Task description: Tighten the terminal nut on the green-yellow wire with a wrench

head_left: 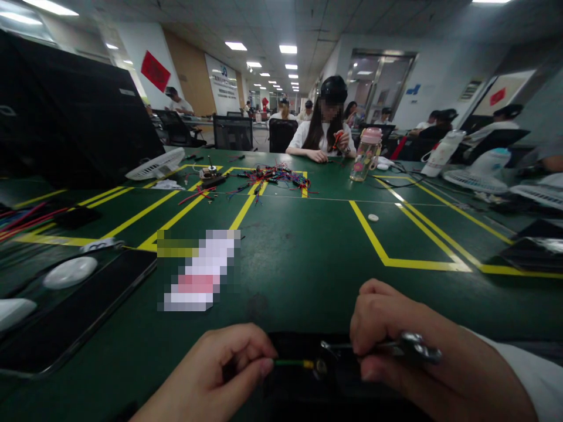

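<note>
At the bottom middle, my left hand (226,363) is closed in a pinch on a green wire (288,363). The wire has a yellow end section that points at a small round metal part (320,367) on a black object (299,394). My right hand (396,340) is closed round a shiny metal hand tool (416,346). Its slim tip lies just above the round metal part; I cannot tell whether they touch. My right fingers cover the tool's middle, so its exact kind is unclear. Dark surroundings hide the black object's shape.
A pixelated pale slip (202,269) lies ahead on the green table (299,258), marked with yellow tape. Beyond are a pile of coloured wires (277,176) and a clear bottle (365,155). A dark tray (88,316) lies left. Across the table sits a person (325,126).
</note>
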A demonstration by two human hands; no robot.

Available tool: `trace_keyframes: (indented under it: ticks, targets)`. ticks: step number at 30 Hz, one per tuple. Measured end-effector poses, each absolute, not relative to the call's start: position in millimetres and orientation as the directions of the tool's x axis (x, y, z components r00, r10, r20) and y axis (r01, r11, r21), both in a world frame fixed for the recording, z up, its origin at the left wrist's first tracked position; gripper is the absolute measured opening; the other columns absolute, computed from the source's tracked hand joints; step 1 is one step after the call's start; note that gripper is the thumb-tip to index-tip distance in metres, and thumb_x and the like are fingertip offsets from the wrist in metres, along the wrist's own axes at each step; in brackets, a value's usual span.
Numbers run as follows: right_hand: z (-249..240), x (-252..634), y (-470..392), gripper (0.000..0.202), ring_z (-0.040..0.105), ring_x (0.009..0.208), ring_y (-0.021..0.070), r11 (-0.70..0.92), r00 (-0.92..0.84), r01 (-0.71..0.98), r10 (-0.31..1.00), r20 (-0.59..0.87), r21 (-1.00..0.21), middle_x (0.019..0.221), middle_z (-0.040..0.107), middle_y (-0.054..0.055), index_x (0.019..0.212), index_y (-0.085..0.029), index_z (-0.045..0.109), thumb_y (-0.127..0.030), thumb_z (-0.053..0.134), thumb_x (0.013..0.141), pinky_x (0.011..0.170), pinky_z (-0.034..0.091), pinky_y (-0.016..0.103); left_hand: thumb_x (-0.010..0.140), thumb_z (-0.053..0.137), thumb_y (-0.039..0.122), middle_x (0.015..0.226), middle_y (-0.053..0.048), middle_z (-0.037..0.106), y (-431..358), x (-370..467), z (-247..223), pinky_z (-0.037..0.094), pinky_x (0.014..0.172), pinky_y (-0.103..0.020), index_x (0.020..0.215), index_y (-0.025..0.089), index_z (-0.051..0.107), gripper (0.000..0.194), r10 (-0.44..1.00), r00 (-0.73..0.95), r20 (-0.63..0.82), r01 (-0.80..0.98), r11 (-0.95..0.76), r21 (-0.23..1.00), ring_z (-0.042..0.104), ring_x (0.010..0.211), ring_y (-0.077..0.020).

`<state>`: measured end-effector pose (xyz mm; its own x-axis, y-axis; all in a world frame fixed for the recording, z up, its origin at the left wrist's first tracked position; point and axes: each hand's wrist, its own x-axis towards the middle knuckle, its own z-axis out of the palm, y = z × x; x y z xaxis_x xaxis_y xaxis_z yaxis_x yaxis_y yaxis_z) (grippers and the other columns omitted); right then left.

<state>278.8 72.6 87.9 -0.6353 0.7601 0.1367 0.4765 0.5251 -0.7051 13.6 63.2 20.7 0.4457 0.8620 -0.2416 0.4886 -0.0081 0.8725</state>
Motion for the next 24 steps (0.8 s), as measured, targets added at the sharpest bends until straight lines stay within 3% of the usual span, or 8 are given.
trace_keyframes:
  ticks: [5,15,24]
  targets:
    - [93.1,277.3,81.4,0.011,0.056,0.073,0.0123,0.646,-0.78,0.405,0.613,0.124,-0.647,0.075,0.063,-0.006,0.082,-0.023,0.055,-0.019,0.063,0.087,0.08,0.033,0.034,0.089,0.049,0.031,0.065,0.002,0.051,65.1,12.6,19.7,0.035,0.054,-0.022,0.083,0.017,0.06,0.019,0.865,0.446,-0.228,0.493,-0.025,0.869,0.045,0.059,-0.0137]
    - [87.8,280.9,88.4,0.01,0.057,0.077,0.0121,0.664,-0.818,0.389,0.568,0.093,-0.639,0.08,0.066,-0.006,0.082,-0.022,0.059,-0.025,0.067,0.086,0.077,0.03,0.032,0.089,0.049,0.031,0.064,0.003,0.05,64.6,13.3,18.2,0.035,0.054,-0.021,0.084,0.017,0.06,0.018,0.866,0.444,-0.23,0.484,-0.016,0.875,0.045,0.059,-0.0134]
    - [89.4,275.7,91.0,0.009,0.058,0.075,0.0126,0.67,-0.82,0.412,0.569,0.07,-0.617,0.076,0.067,-0.004,0.081,-0.02,0.06,-0.021,0.068,0.085,0.076,0.032,0.033,0.089,0.049,0.029,0.065,0.003,0.051,62.4,12.1,19.1,0.034,0.053,-0.021,0.082,0.017,0.059,0.018,0.859,0.459,-0.228,0.475,-0.02,0.88,0.045,0.059,-0.0129]
